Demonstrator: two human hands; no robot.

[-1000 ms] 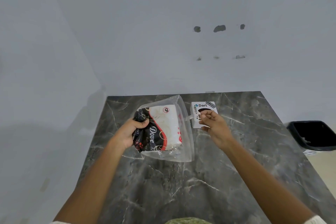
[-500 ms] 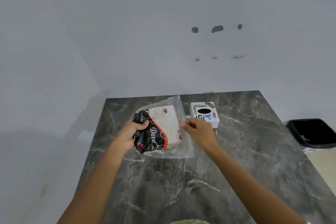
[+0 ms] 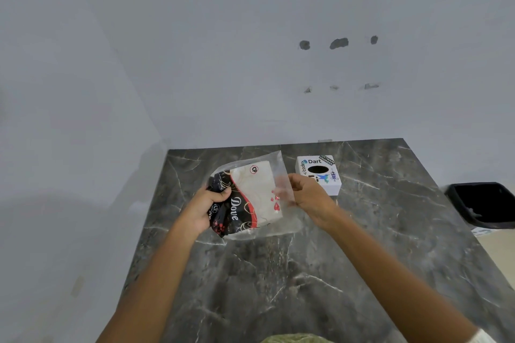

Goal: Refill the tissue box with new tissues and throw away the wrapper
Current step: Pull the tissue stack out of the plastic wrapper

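I stand at a dark grey marble-look table with pale veins, pushed into the corner of a room with plain whitish walls. The wall ahead carries a few dark patches and small chips. To the right, beside the table and lower than its top, sits a black bin on a pale floor.

My left hand is closed on the black end of the tissue pack, the fingers curled over its bunched, printed part marked "Dove". The pack lies tilted, its white half pointing away from me, inside a clear plastic wrapper that stands out past it on the far and right sides.

My right hand is at the wrapper's right edge, the fingers bent and pressed together on the clear film, pinching it. The film blurs there, so I cannot tell exactly how much of it sits between them.

The white tissue box stands upright on the table just beyond my right hand, its dark oval opening on top, stickers around it, one reading "Dart". It sits near the pack but apart from it.
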